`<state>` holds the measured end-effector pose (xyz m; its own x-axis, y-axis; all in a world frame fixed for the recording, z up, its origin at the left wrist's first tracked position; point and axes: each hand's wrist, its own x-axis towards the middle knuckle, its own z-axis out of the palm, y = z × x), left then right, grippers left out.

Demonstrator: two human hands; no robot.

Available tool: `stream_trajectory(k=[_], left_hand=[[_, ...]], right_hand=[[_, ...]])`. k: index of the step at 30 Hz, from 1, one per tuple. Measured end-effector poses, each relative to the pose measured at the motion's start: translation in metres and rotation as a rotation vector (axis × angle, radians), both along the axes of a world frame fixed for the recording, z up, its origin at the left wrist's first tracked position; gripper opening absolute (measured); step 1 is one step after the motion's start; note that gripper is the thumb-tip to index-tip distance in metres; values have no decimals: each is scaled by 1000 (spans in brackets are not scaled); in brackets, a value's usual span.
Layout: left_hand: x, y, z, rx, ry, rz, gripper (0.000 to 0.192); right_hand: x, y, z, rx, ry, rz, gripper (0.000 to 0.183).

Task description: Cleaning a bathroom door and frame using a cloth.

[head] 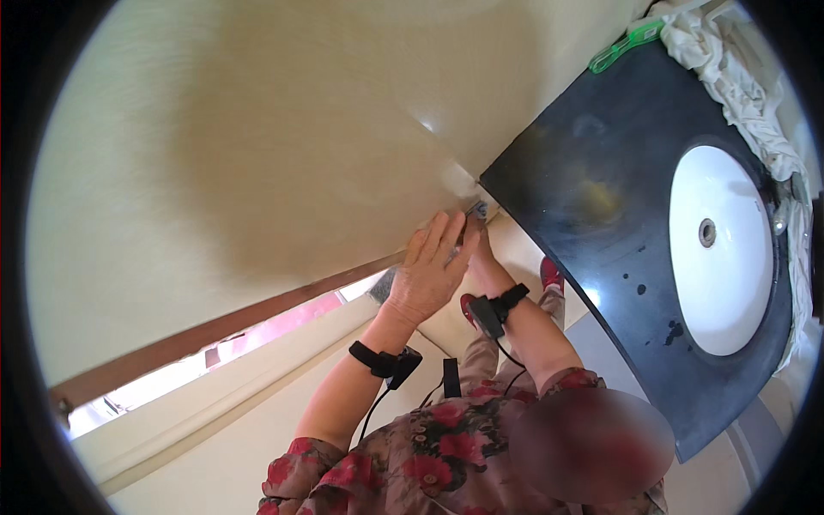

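Note:
My left hand (428, 267) lies with its fingers spread beside the brown wooden edge (257, 302) of a large cream panel (309, 161). Just beyond it, my right hand (479, 243) reaches in at the panel's right end, close to the countertop corner. Its fingers are partly hidden behind my left hand. A small grey cloth (480, 208) shows at the right fingertips, and my right hand seems closed on it. Both wrists carry black straps with small boxes and cables.
To the right stands a black countertop (579, 212) with a white oval basin (714, 290) and wet spots. Crumpled white cloth (740, 90) and a green-handled item (624, 48) lie along its far edge. A fuzzy grey thing (383, 286) sits below the panel edge.

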<state>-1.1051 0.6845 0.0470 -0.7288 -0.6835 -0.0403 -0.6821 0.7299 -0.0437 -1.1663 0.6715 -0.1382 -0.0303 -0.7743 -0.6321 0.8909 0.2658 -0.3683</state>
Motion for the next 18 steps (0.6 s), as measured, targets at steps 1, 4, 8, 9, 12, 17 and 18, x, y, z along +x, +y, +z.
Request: stream_trajectory(k=[1,4,8,9,12,17,18], left_hand=[[3,2,11,-26,-2,7,50],[6,16,35,0,82,-112,49],[9,27,70,-52,159,-168,47],[6,27,82,-80,171,-168,47],[16,28,123,-275,213,-86,50],[13,29,176,-416,371,-4,52],[14,32,186,-490,363,0,50]], right_hand=[[4,1,29,-26,-2,7,38],[0,9,79,-314,-195,-70,39],[-20,14,109,-473,546,341,37],[-25,13,117,-501,742,434,36],[-40,21,229,-437,316,392,30],[-52,15,255,-613,637,361,26],[-59,14,273,-597,738,408,26]])
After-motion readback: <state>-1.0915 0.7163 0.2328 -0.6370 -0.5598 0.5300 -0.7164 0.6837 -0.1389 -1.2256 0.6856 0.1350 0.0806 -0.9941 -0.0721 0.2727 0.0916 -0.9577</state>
